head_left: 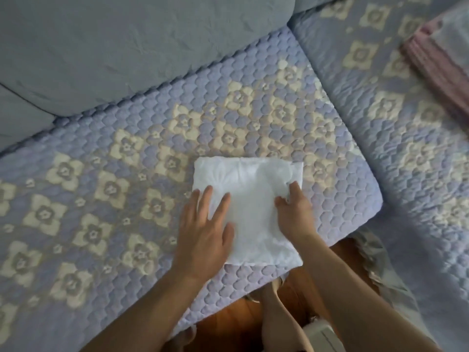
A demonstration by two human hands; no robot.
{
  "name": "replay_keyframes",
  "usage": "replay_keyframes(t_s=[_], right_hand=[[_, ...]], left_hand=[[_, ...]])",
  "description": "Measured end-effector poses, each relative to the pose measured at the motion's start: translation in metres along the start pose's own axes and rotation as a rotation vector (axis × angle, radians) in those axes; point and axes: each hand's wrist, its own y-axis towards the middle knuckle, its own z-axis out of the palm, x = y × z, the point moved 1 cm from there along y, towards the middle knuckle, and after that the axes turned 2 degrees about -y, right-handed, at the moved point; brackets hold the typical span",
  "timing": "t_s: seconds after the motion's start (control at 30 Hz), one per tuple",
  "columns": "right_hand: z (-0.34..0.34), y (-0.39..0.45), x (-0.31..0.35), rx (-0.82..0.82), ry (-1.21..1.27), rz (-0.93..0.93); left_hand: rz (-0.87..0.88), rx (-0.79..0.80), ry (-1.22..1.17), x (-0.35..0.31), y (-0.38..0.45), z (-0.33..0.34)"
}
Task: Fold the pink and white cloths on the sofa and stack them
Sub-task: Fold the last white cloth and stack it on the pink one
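Observation:
A white cloth [253, 199], folded into a rough rectangle, lies on the quilted sofa seat [127, 199] near its front edge. My left hand [205, 229] rests flat on the cloth's left side with the fingers spread. My right hand [291, 209] pinches the cloth's right edge, fingers curled around a bunched bit of fabric. A pink cloth [436, 67] lies folded on the neighbouring seat at the far right, with a pale cloth partly over it at the frame edge.
Grey-blue back cushions [127, 47] rise behind the seat. A seam [337, 102] separates this seat from the right-hand one. Below the sofa's front edge I see a wooden floor [233, 323] and my legs.

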Motion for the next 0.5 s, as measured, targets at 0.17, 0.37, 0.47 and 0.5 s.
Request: replay_keyframes(t_s=[0.17,0.37,0.47,0.5], right_hand=[[-0.004,-0.017,-0.003,-0.288,-0.226,-0.149],[0.022,-0.019,0.017,-0.088,-0.604,-0.602],[0.009,0.030,-0.023,-0.069,-0.717,-0.360],[0.003,0.040,-0.035,-0.080,-0.748,-0.313]], left_hand=[[0.043,0.094,0.170,-0.039,0.014,0.039],[0.039,0.114,0.267,-0.065,0.005,0.064],[0.016,0.157,0.191,-0.073,0.007,0.069],[0.016,0.179,0.176,-0.073,0.012,0.070]])
